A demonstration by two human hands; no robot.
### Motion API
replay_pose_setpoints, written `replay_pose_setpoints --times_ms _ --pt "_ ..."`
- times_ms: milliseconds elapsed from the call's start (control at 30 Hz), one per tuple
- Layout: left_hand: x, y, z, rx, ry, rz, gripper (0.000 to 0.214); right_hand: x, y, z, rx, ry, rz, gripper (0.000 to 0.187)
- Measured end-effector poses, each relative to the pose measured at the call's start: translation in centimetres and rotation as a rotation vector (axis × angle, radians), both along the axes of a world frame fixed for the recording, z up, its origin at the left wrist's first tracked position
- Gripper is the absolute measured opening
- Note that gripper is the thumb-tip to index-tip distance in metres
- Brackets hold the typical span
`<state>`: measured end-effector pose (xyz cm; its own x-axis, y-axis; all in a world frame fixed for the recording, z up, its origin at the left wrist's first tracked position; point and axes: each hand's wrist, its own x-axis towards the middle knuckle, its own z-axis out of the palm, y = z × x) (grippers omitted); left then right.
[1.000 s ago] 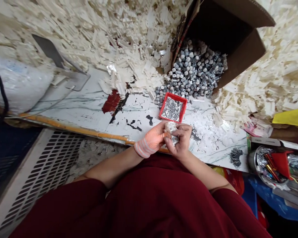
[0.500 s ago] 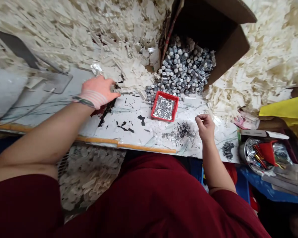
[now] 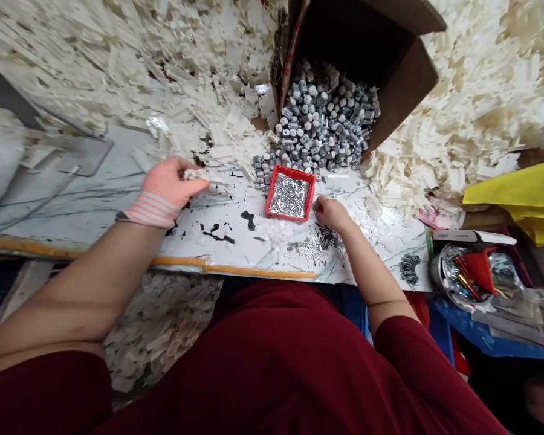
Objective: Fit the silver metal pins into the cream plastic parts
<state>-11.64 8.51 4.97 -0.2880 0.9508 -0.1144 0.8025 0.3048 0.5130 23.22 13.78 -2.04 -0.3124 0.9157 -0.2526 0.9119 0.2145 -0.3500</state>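
Observation:
My left hand [image 3: 165, 188], in a pink glove with a striped cuff, grips a small whitish plastic piece [image 3: 196, 175] between thumb and fingers, just above the worktop. My bare right hand [image 3: 330, 212] is beside the right wall of a red tray [image 3: 312, 202] filled with short silver metal pins [image 3: 290, 196]. The right fingers are curled together; whatever they hold, if anything, is hidden. Loose pins [image 3: 316, 249] lie in a small heap just below that hand. Grey and white plastic parts [image 3: 330, 121] spill from a cardboard box [image 3: 401, 99] behind the tray.
Large heaps of cream plastic strips [image 3: 95, 66] cover the back and right [image 3: 476, 96] of the marble-patterned worktop [image 3: 236, 211]. Orange tape [image 3: 258, 270] runs along its front edge. At right stand a metal bowl of small items [image 3: 462, 278] and a yellow sheet [image 3: 521, 193].
My right hand has moved left from the strip heap to the red tray. My left hand has drawn back from the pile with a whitish piece showing in its fingers. The view has shifted slightly.

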Motion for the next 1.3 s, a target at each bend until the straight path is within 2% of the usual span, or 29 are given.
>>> replay_pose_setpoints --times_ms 67,133,200,300,333,400,500,600,700,867,1000,1300 --pt "0.5 -1.3 -0.8 0.083 -0.324 0.043 0.037 -0.1 -0.2 0.2 -0.031 -0.052 0.041 0.027" --pt "1.9 -2.7 -2.3 0.13 -0.721 0.015 0.029 0.4 -1.1 0.4 -0.031 -0.011 0.064 0.028" --pt "4.4 -4.1 -4.0 0.051 -1.046 -0.047 0.022 1.0 -2.6 0.6 0.0 0.114 0.005 0.023" --pt "9.2 -6.2 -5.6 -0.192 -1.236 -0.117 0.024 0.7 -5.7 1.0 -0.012 0.438 -0.184 0.012" --pt "10.7 -6.8 -5.8 -0.259 -1.236 -0.159 0.023 0.3 -6.8 1.2 -0.04 0.558 -0.206 0.015" --pt "12.9 -7.7 -5.5 -0.3 -1.169 -0.224 0.019 -1.0 -8.8 1.5 -0.067 0.719 -0.152 0.018" --pt "14.4 -8.4 -4.3 -0.313 -1.072 -0.222 0.017 -2.8 -10.8 1.6 0.054 0.638 -0.034 0.016" --pt "14.5 -8.6 -3.3 -0.31 -1.013 -0.175 0.015 -3.7 -11.5 1.7 0.149 0.484 0.01 0.014" --pt "14.2 -8.9 -3.1 -0.296 -0.985 -0.136 0.014 -4.1 -11.6 1.7 0.113 0.508 -0.003 0.014" --pt "13.6 -9.3 -3.8 -0.307 -1.007 -0.153 0.019 -4.6 -12.0 1.7 0.03 0.477 0.039 0.011" --pt "13.3 -9.6 -4.6 -0.339 -1.042 -0.141 0.023 -4.5 -12.2 1.8 -0.093 0.568 -0.006 0.012" --pt "13.2 -10.0 -5.2 -0.319 -1.088 -0.153 0.019 -4.1 -12.3 2.6 -0.144 0.535 0.02 0.008"
